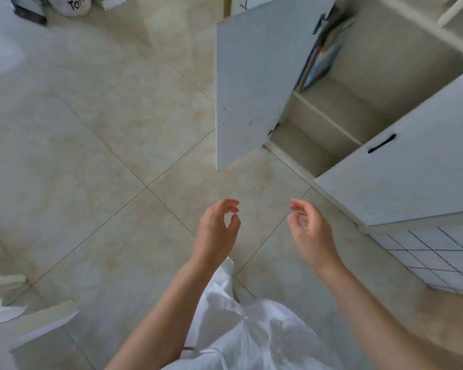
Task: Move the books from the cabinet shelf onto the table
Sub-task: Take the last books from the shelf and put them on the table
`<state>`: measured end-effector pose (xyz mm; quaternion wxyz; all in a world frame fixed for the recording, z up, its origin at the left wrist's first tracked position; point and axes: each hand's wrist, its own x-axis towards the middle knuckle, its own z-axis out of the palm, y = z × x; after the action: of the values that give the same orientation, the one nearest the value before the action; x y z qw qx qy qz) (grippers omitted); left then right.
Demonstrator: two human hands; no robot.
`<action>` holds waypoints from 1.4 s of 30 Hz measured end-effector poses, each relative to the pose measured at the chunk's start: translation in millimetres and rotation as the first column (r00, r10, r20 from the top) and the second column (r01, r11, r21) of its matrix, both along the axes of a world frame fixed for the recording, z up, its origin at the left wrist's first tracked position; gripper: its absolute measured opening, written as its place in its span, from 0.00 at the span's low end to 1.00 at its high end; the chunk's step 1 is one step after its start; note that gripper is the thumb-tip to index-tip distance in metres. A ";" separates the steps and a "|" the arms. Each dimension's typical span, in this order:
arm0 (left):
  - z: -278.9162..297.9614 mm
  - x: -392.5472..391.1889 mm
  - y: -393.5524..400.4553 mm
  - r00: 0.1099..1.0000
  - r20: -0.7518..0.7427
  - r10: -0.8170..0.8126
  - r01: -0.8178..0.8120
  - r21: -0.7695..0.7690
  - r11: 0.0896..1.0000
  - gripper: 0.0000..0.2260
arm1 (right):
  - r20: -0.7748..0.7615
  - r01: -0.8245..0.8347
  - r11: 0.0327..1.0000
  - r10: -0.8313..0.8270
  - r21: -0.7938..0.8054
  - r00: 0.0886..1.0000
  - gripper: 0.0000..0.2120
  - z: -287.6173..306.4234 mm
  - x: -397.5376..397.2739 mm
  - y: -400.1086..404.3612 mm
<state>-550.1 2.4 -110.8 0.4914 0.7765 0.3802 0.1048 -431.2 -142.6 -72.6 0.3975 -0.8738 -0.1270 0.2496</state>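
left hand (216,228): empty, fingers loosely curled, hovering over the floor (91,156)
right hand (309,231): same deal, loose, holding nothing
books (321,53): well beyond the right hand, leaning on the shelf (340,102)
door (254,84): swung open, past both hands

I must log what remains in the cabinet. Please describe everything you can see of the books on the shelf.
The books stand as a thin, blurred row on the upper shelf of the cabinet, pressed against its left inner wall and leaning slightly. Coloured spines and covers show, blue, green and dark; titles are unreadable. The open door hides their left part. The shelf beside them is bare. Neither hand touches them.
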 end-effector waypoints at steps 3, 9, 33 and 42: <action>-4.5 41.1 17.1 0.990 -0.022 -0.141 0.139 -0.056 0.989 0.11 | 0.024 0.064 0.998 -0.063 -0.024 0.998 0.16 -4.0 33.3 2.6; 5.2 128.6 69.9 0.904 -0.087 -0.419 0.418 -0.025 0.908 0.11 | 0.058 0.230 0.972 -0.227 -0.047 0.972 0.16 4.8 103.7 24.3; -24.0 451.6 70.5 0.919 -0.121 -0.376 0.365 -0.105 0.925 0.12 | 0.090 -0.073 0.991 0.084 -0.112 0.992 0.16 -7.1 436.4 43.4; -72.9 538.9 87.5 0.974 -0.079 -0.214 0.210 -0.055 0.976 0.15 | 0.269 -0.316 0.927 0.363 -0.204 0.892 0.20 -51.0 540.9 99.5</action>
<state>-11.2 89.9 -183.7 0.5011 0.8049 0.3177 0.0102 109.6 -43.2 -123.6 0.2545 -0.8939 -0.3175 0.1882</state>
